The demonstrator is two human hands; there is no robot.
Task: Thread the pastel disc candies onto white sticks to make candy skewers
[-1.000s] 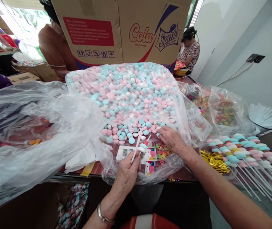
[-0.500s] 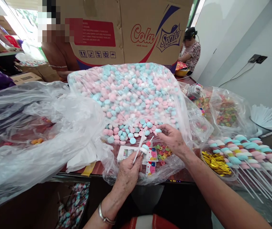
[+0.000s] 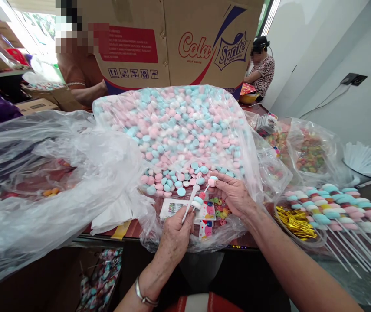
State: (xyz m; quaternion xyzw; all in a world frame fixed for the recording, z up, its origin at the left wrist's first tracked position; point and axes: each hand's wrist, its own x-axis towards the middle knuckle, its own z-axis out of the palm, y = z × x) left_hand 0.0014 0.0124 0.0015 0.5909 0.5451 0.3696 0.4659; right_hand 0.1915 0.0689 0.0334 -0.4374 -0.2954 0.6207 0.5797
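Observation:
My left hand is closed around white sticks. One of them carries a blue-and-white marshmallow with a small red gummy above it. Thumb and fingers of my right hand pinch a pink-and-blue marshmallow at the upper tip of that stick. Whether the stick has pierced it, I cannot tell. Just beyond both hands, loose pink, blue and white marshmallows spill from a large clear bag. Printed cards and ring gummies lie under the hands.
To the right are finished-looking marshmallow skewers, a tub of gold twist ties and white sticks in a bundle. Crumpled plastic covers the left. Behind stands a big carton; two other people are beyond.
My right hand has brought its marshmallow slightly left to the stick's tip, and its pink side now shows. My left hand stays nearly still. Another person's hand now shows beside the carton.

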